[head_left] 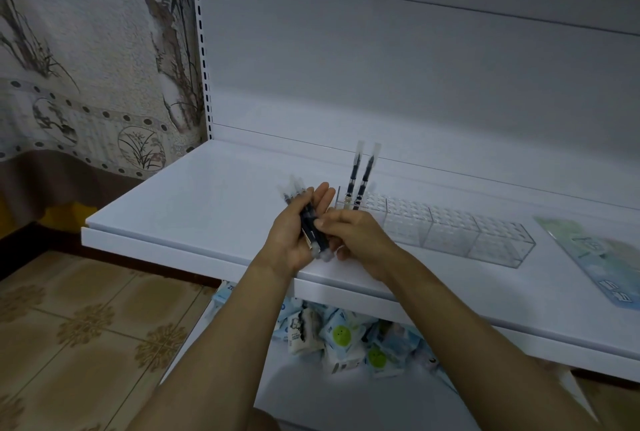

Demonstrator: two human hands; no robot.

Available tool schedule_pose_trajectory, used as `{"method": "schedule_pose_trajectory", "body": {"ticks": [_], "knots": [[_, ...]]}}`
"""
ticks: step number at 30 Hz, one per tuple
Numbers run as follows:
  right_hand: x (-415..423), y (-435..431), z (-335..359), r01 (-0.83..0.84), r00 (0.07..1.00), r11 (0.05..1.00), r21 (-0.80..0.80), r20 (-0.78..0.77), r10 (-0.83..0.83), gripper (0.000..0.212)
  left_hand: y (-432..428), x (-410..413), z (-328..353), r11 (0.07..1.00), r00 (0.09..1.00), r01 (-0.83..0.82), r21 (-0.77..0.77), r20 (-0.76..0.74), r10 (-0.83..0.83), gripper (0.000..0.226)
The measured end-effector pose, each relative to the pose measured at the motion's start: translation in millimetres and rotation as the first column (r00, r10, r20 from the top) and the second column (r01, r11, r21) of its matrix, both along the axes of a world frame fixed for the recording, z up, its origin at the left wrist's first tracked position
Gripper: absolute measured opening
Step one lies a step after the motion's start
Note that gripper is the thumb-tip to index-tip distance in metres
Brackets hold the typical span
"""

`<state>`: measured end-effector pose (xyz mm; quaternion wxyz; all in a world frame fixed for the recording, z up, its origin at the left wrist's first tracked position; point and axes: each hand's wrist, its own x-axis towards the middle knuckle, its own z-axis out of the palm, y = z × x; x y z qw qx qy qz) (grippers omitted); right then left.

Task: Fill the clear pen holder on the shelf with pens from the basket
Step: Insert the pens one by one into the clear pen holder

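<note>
White shelving fills the head view: the shelf [207, 195] runs across the middle. A bamboo-print curtain [86, 66] hangs at 10 o'clock, tiled floor [86, 326] shows at 8 o'clock, and packets [339, 333] are heaped below the shelf edge at 6 o'clock.

On the shelf the holder [450, 233] lies lengthwise from the centre toward 3 o'clock. Two standing pens [356, 174] sit upright in holes at its left end. The other cells look bare, so filling seems barely begun. A printed card [595, 257] lies flat past its right end, apart from it.

Both hands meet at 9 o'clock of the holder's left end. There the left hand [294, 226] holds a bundle of pens [311, 226] across its palm, fingers only loosely bent behind them and the thumb seeming to clamp them. That keeps a stock close to the holes.

Over the bundle the right hand [353, 233] curls, thumb and fingertips pinching at it, probably to draw one pen free for the next hole. Blur hides how many pens are held. No basket is in sight.
</note>
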<state>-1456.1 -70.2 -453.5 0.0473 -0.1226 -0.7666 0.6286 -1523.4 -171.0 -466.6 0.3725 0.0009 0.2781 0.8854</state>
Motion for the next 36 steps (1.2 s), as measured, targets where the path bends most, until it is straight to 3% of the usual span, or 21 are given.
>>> {"method": "schedule_pose_trajectory", "body": {"ticks": [11,15,17,20,24,28,31,36], "knots": [[7.6,4.8,-1.7,0.005,0.997,0.992,-0.125,-0.076,-0.014,0.011,-0.6,6.3,4.3,0.994,0.995,-0.101,0.052,0.017,0.100,0.020],[12.7,9.2,-3.6,-0.004,0.993,0.984,-0.179,-0.118,-0.017,0.013,-1.2,5.7,2.4,0.991,0.993,-0.117,0.070,0.025,0.116,0.038],[14.9,10.8,-3.7,-0.014,0.990,0.980,-0.199,-0.141,-0.014,0.018,-1.0,5.8,1.7,0.987,0.988,-0.152,0.060,0.019,0.151,0.026],[15.4,12.5,-6.0,-0.009,0.989,0.983,-0.183,-0.146,-0.019,0.017,-0.7,7.4,1.8,0.985,0.986,-0.167,0.049,0.028,0.166,0.023],[12.1,11.9,-9.6,0.032,0.992,0.991,-0.133,-0.116,-0.048,0.015,-2.1,9.4,2.3,0.990,0.990,-0.140,0.031,0.002,0.140,0.043],[13.8,7.7,-7.6,0.025,0.990,0.995,-0.101,-0.134,-0.038,0.014,-1.7,5.3,-2.6,0.989,0.989,-0.145,0.035,-0.022,0.146,0.019],[15.8,5.9,-9.6,0.011,0.985,0.996,-0.086,-0.169,-0.025,0.023,-1.0,3.4,-4.5,0.990,0.990,-0.140,0.025,-0.028,0.141,0.018],[17.8,4.3,-7.7,0.023,0.985,0.997,-0.067,-0.169,-0.034,0.020,-0.7,0.9,-6.0,0.989,0.989,-0.142,0.043,-0.024,0.143,0.023]]}}
